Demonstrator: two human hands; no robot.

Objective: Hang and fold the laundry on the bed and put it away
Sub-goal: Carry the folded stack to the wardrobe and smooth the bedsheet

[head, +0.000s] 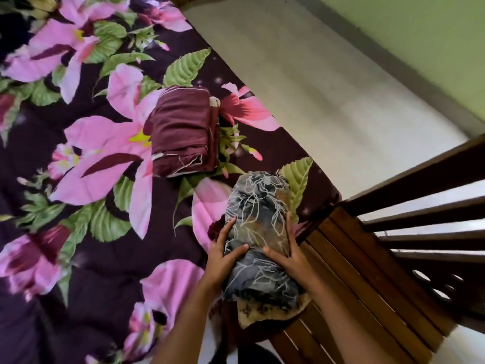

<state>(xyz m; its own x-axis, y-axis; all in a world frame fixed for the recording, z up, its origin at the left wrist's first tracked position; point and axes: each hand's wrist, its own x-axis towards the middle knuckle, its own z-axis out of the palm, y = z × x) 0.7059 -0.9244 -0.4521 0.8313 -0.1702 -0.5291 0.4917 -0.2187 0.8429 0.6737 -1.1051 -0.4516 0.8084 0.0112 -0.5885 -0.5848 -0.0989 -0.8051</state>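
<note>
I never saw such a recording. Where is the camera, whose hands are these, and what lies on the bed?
There is no machine here. One camera sits on a person's head and looks down, so the two arms coming from below are that person's own. The left hand and the right hand grip a folded grey flowered cloth from both sides, thumbs on top, above the bed's corner and a wooden slatted chair. On the dark bedspread with large pink flowers lies one folded maroon garment, apart from the hands. Pale floor and a green wall show behind.
</note>
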